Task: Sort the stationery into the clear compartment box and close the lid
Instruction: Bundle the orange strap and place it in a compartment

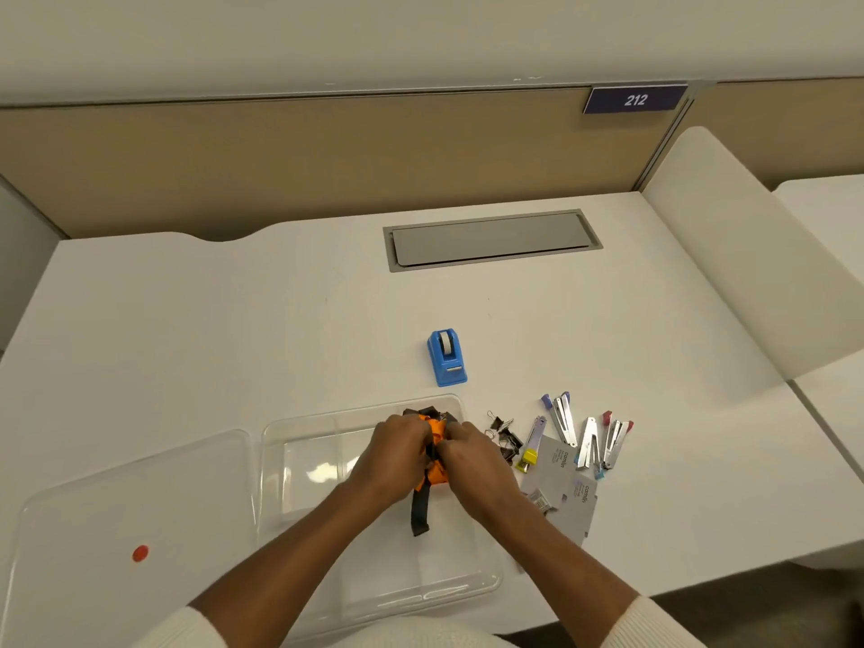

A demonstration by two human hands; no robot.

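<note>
The clear compartment box (pixel 299 441) lies open on the white desk in front of me. Its clear lid (pixel 121 516), marked with a red dot, rests flat to its left. Over the box's right side, my left hand (pixel 397 456) and my right hand (pixel 472 460) both grip an orange and black bundle (pixel 435 441); a black strap (pixel 419 512) hangs down from it. A blue tape dispenser (pixel 446 356) stands beyond the box. To the right lie black binder clips (pixel 502 434), several staplers (pixel 584 437), a yellow stapler (pixel 530 453) and grey staple packets (pixel 565 488).
A grey cable hatch (pixel 491 239) is set into the desk at the back. A tan partition (pixel 327 156) with a "212" sign (pixel 635 99) closes the far side. A white divider panel (pixel 748 254) stands at the right. The desk's front edge (pixel 608 586) runs below the stationery.
</note>
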